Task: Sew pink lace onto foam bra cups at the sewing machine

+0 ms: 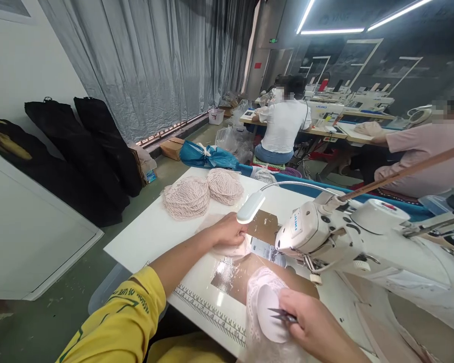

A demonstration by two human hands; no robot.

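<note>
Our left hand [229, 231], fingers curled, holds pale pink lace fabric [232, 250] on the white counter [155, 232]. Our right hand [312, 325] grips small metal thread snips [282, 315] over a white lace cup [267, 302].

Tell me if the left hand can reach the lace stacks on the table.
Probably yes: the left hand rests on pale fabric, and only bare table lies between it and the lace stacks.

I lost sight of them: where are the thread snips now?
In the head view, low and right of centre: the thread snips sit in the right hand, blades over the white lace cup, in front of the sewing machine.
</note>
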